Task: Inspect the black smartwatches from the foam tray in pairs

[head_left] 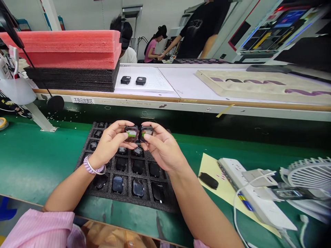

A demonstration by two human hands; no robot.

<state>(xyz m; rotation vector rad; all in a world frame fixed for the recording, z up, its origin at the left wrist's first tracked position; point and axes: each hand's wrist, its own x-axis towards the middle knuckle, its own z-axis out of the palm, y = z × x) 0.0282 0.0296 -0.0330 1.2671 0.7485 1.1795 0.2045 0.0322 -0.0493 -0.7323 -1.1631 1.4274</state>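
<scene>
My left hand [110, 144] pinches a small dark smartwatch body [132, 132] between thumb and fingers. In my right hand [167, 148] is a second smartwatch body [147, 130], held the same way. The two sit side by side, nearly touching, each with a green and white patch on the face toward me. Both are raised above a black foam tray [124, 199] divided into square pockets. Several similar dark pieces [138, 187] lie in those pockets, some showing glossy faces, others white print. My hands and forearms hide part of the tray.
A power strip [256, 193] with plugs and cables, a white fan [310, 175] and a yellow sheet [207, 165] lie at right. Pink foam sheets [74, 48] are stacked on the shelf, beside two small black pieces [141, 81]. Other people work beyond it.
</scene>
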